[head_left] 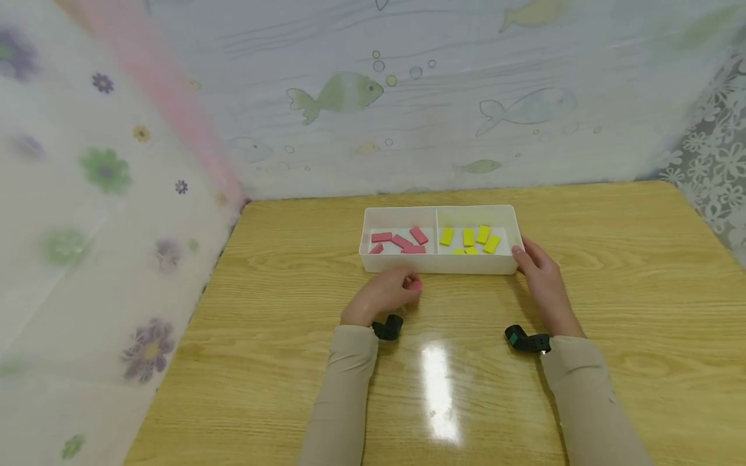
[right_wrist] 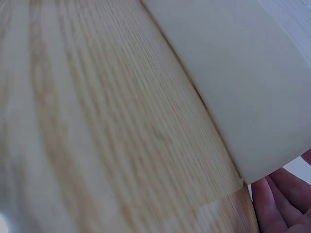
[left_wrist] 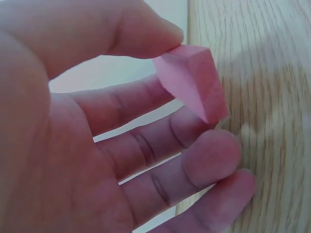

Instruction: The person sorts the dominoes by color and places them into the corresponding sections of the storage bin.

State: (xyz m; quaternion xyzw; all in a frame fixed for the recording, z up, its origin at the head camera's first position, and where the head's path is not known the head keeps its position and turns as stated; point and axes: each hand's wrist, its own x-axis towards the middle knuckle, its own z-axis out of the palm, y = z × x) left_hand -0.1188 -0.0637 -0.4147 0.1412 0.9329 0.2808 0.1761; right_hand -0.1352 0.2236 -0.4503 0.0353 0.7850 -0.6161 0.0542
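Observation:
Between the thumb and fingers of my left hand (head_left: 381, 294) is a small pink rectangular block (left_wrist: 192, 80), held just in front of a white two-part box (head_left: 440, 264). In the left wrist view the thumb presses its top edge and the fingertips support it from below. My right hand (head_left: 542, 278) holds the box at its right front corner, thumb at the front edge and fingers along the side. Several pink blocks (head_left: 381, 237) lie in the box's left compartment. The right compartment contains several yellow blocks (head_left: 469, 237).
The box stands on a wood-grain table (head_left: 262, 323), towards its back edge. Behind it hangs a fish-patterned sheet (head_left: 431, 142), and a flower-patterned sheet (head_left: 105, 259) borders the left side. Black straps with cameras (head_left: 527, 340) sit on both wrists.

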